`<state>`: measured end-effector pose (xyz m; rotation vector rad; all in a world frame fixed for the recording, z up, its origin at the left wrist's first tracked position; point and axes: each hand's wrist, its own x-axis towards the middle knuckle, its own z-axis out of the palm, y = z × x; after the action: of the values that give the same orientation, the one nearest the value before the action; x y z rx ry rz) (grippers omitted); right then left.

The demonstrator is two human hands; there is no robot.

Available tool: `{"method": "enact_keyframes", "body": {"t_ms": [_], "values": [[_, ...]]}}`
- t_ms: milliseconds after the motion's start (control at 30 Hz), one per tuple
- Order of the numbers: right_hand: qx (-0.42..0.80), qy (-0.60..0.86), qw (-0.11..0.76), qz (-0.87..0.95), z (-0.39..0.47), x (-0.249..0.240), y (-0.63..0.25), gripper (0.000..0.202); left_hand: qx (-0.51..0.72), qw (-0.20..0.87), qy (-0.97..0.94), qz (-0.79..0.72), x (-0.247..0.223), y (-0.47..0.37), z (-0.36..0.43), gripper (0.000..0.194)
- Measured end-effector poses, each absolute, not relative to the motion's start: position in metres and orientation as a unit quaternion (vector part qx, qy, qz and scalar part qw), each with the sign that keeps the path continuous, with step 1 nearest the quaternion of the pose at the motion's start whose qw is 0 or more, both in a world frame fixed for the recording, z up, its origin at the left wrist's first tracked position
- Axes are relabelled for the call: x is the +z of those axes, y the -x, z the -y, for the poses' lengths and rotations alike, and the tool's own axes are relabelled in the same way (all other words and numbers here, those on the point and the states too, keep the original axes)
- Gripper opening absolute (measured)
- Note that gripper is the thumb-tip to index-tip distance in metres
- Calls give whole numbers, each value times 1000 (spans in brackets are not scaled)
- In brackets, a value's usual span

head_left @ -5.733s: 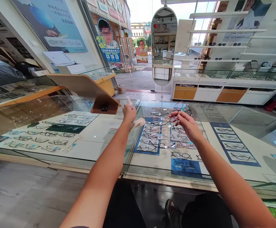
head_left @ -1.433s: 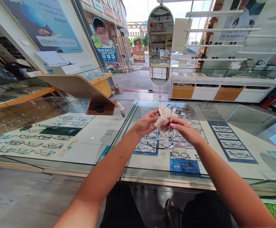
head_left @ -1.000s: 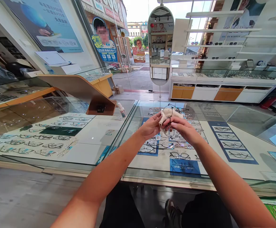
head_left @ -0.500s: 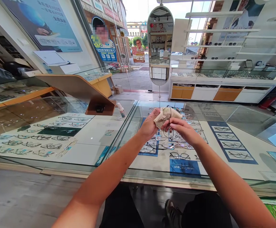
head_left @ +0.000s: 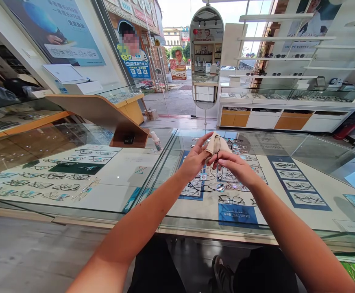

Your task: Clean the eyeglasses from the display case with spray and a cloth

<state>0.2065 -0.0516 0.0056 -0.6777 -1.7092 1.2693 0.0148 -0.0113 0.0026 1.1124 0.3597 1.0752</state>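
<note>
Above the glass counter (head_left: 171,221), my left hand (head_left: 196,160) has its thumb and fingers on a beige cloth (head_left: 223,147), one finger stretched out along its upper side. The cloth is wrapped partly around a pair of thin dark-rimmed glasses (head_left: 217,145). My right hand (head_left: 234,165) pinches the glasses at the middle of the frame, just below the cloth. One round rim stands against the cloth, and the other hangs beneath my right fingers, over the displayed frames. Where my left fingertips meet the cloth is partly hidden.
Rows of eyeglasses (head_left: 66,187) lie inside the counter. A small white bottle (head_left: 155,141) stands on the glass beside a tilted wooden stand (head_left: 104,114). An oval mirror (head_left: 207,57) rises beyond the counter. Blue display cards (head_left: 237,214) lie under the glass.
My left fingers have opened and straightened at the cloth's left side, and the cloth has been drawn into a narrower fold. My right hand and the glasses have hardly moved.
</note>
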Motion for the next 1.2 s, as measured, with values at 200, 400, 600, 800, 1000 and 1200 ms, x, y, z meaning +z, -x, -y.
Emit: {"method": "enact_keyframes", "body": {"t_ms": [200,400,600,800,1000,1200], "values": [[500,268,427,704,51,7,-207,25,506,644,-544,-180,-5,-13,4,48],[506,274,418,703,50,4,-208,23,559,536,-603,-190,-3,-13,4,42],[504,266,417,709,50,4,-208,23,531,546,-617,-199,1,-10,7,45],[510,269,405,710,52,5,-206,22,550,563,-579,-215,3,-13,9,52],[505,269,411,710,52,5,-206,20,520,616,-546,-226,0,-15,8,58],[498,275,411,713,52,6,-207,21,473,651,-545,-234,0,-15,7,62]]}}
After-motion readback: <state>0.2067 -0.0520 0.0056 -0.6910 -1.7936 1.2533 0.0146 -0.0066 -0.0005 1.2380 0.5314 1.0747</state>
